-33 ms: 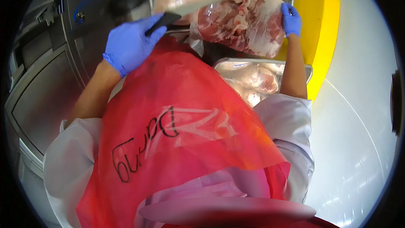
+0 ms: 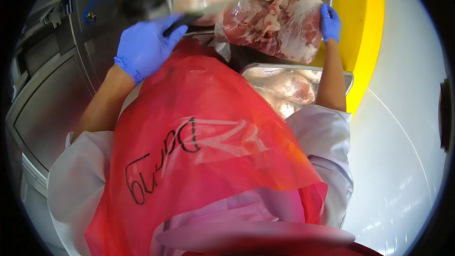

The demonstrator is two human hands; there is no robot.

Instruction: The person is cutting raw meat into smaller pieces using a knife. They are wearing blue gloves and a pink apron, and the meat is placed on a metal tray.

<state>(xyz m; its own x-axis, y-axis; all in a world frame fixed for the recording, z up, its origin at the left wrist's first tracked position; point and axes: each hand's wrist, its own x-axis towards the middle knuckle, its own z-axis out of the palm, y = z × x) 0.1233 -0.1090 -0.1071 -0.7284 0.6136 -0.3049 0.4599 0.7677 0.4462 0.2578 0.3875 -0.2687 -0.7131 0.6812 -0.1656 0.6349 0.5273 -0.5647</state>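
Observation:
Gloved in blue, my left hand is wrapped round the black handle of a knife. The knife's pale blade, blurred, reaches right toward a large cut of raw meat. Pink flesh and white fat show on the meat's upper face. At its right end, my right hand, also in a blue glove, grips the edge with curled fingers; the fingertips are partly hidden. A clear plastic wrap seems to lie along the meat's left side.
Nearer me stands a metal tray with more pieces of raw meat. A yellow band runs along the right. Steel cabinet doors stand on the left. My red apron fills the middle.
The meat and my right hand have shifted very slightly right. The knife's blade looks more blurred. My left hand keeps its hold on the handle.

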